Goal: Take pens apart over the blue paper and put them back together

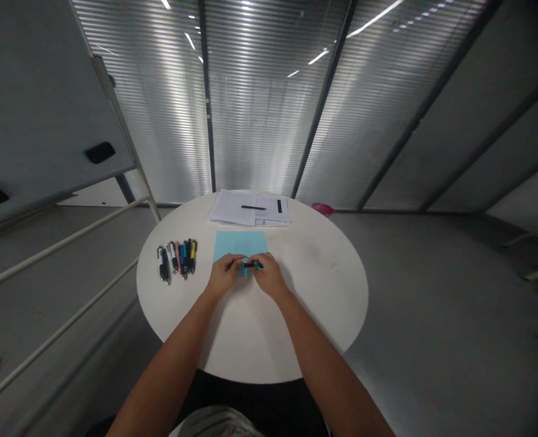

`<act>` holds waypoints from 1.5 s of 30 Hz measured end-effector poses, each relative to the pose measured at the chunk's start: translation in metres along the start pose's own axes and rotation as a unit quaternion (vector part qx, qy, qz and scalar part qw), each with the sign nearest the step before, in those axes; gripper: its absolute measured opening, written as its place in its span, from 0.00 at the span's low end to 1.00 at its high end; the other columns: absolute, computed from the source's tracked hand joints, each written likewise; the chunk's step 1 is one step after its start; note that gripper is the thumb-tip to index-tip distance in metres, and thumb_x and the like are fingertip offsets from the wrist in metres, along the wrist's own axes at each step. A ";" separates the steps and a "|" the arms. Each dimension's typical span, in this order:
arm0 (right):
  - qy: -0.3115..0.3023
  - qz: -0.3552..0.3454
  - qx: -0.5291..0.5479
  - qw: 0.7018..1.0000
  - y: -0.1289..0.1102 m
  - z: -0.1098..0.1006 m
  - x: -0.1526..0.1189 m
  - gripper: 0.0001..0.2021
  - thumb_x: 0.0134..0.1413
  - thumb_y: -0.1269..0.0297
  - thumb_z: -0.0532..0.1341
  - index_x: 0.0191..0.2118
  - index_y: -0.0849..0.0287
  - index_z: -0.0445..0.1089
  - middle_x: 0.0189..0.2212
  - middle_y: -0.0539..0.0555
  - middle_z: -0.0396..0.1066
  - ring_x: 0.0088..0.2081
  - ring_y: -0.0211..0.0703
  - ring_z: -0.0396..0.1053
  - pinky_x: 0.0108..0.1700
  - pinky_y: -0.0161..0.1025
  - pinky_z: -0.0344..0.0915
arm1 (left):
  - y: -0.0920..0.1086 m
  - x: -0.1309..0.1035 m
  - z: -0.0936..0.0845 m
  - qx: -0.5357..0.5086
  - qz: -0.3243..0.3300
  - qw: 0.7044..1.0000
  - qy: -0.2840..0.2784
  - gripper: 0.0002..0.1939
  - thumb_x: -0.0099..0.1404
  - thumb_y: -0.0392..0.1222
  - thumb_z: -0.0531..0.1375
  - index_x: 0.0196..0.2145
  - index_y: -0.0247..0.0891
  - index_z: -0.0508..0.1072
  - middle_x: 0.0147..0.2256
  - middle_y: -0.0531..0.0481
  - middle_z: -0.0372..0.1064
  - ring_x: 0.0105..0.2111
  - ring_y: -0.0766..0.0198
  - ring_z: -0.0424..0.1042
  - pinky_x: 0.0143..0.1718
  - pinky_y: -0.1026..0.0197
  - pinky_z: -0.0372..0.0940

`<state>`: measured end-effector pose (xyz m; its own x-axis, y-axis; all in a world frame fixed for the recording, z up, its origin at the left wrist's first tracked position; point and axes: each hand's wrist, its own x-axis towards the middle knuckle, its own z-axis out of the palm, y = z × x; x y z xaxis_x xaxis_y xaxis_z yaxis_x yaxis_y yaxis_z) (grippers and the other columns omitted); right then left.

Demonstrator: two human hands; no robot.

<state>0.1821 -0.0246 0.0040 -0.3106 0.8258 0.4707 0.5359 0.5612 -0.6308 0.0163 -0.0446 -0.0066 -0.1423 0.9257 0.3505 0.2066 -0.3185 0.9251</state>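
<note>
My right hand (269,274) is closed on a short green-and-black pen (250,265), which lies crosswise between my two hands. My left hand (224,274) is pinched beside the pen's left end; a small dark piece shows at its fingertips, too small to make out. Both hands are over the near edge of a light blue sheet of paper (239,241) on the round white table (323,285). To the left, several pens (181,258) in black, white, red, blue, green and yellow lie side by side.
At the table's far side lies a stack of white papers (230,209) with a black pen (253,207) on top. A whiteboard on a white metal frame (73,243) stands at the left. Behind the table is a wall of blinds (259,121). A pink object (323,209) shows past the far edge.
</note>
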 end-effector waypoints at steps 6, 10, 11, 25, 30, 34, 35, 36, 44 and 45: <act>0.017 -0.021 0.053 0.998 0.006 0.003 0.000 0.08 0.52 0.72 0.58 0.36 0.56 0.73 0.33 0.52 0.73 0.38 0.43 0.68 0.43 0.40 0.65 | -0.009 0.001 0.002 0.033 0.005 0.998 -0.054 0.12 0.61 0.46 0.59 0.36 0.37 0.78 0.36 0.46 0.75 0.35 0.61 0.71 0.39 0.60 0.63; 0.010 -0.022 0.051 0.998 0.008 0.004 0.000 0.10 0.52 0.73 0.58 0.37 0.54 0.74 0.34 0.52 0.73 0.39 0.42 0.68 0.43 0.40 0.65 | -0.011 0.003 0.004 -0.006 -0.012 0.999 -0.049 0.12 0.60 0.48 0.60 0.34 0.37 0.77 0.34 0.46 0.75 0.34 0.61 0.72 0.38 0.61 0.64; 0.010 -0.022 0.048 0.999 0.008 0.004 -0.001 0.10 0.53 0.72 0.58 0.38 0.54 0.73 0.35 0.52 0.73 0.39 0.43 0.68 0.44 0.40 0.65 | -0.010 0.004 0.004 -0.015 -0.016 0.999 -0.039 0.12 0.59 0.48 0.60 0.34 0.37 0.76 0.33 0.47 0.75 0.33 0.62 0.71 0.38 0.61 0.63; -0.025 0.058 -0.149 0.987 0.009 -0.004 -0.004 0.15 0.64 0.50 0.52 0.42 0.45 0.75 0.36 0.51 0.70 0.43 0.43 0.66 0.48 0.41 0.54 | 0.003 0.004 0.001 -0.096 -0.092 0.991 0.028 0.13 0.56 0.49 0.63 0.30 0.34 0.74 0.22 0.51 0.68 0.21 0.68 0.64 0.25 0.64 0.60; -0.010 0.033 -0.118 0.992 0.015 -0.002 -0.004 0.14 0.62 0.50 0.54 0.42 0.48 0.75 0.36 0.51 0.70 0.42 0.41 0.67 0.47 0.40 0.56 | 0.000 0.005 0.001 -0.082 -0.088 0.992 0.025 0.15 0.57 0.51 0.63 0.32 0.34 0.75 0.21 0.51 0.67 0.20 0.68 0.64 0.24 0.64 0.61; -0.030 0.002 -0.044 0.999 0.019 0.001 -0.004 0.14 0.63 0.52 0.55 0.43 0.53 0.73 0.38 0.52 0.70 0.40 0.40 0.68 0.44 0.36 0.62 | 0.002 0.005 0.001 -0.078 -0.093 0.992 0.019 0.16 0.56 0.52 0.63 0.32 0.33 0.74 0.21 0.51 0.67 0.20 0.68 0.64 0.22 0.65 0.60; -0.033 -0.003 -0.028 0.999 0.019 0.001 -0.004 0.14 0.63 0.53 0.55 0.44 0.53 0.73 0.38 0.52 0.70 0.40 0.40 0.68 0.44 0.36 0.63 | 0.003 0.005 0.001 -0.077 -0.095 0.992 0.019 0.16 0.56 0.52 0.64 0.32 0.34 0.74 0.21 0.51 0.67 0.19 0.68 0.64 0.22 0.65 0.60; -0.033 -0.008 -0.014 0.999 0.018 0.001 -0.004 0.13 0.63 0.54 0.54 0.45 0.52 0.72 0.39 0.52 0.70 0.40 0.40 0.69 0.44 0.37 0.63 | 0.003 0.004 0.001 -0.076 -0.097 0.992 0.019 0.17 0.56 0.52 0.63 0.32 0.34 0.74 0.21 0.51 0.67 0.19 0.68 0.64 0.22 0.65 0.60; -0.048 -0.029 0.022 0.998 0.017 -0.002 -0.006 0.18 0.66 0.59 0.51 0.58 0.47 0.65 0.37 0.52 0.67 0.37 0.38 0.68 0.42 0.36 0.65 | -0.001 0.005 -0.001 -0.092 -0.085 0.992 0.028 0.16 0.57 0.52 0.63 0.31 0.35 0.74 0.27 0.47 0.73 0.20 0.69 0.63 0.22 0.64 0.60; -0.053 -0.031 0.022 0.998 0.017 -0.002 -0.006 0.18 0.66 0.59 0.51 0.59 0.47 0.65 0.36 0.52 0.67 0.36 0.38 0.67 0.42 0.35 0.65 | -0.002 0.005 -0.001 -0.093 -0.086 0.992 0.027 0.16 0.57 0.52 0.63 0.31 0.35 0.74 0.27 0.47 0.72 0.19 0.70 0.63 0.22 0.64 0.60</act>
<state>0.1946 -0.0204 -0.0082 -0.4245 0.7897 0.4430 0.4796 0.6111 -0.6298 0.0141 -0.0397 -0.0062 -0.2127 0.9588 0.1882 -0.0065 -0.1940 0.9810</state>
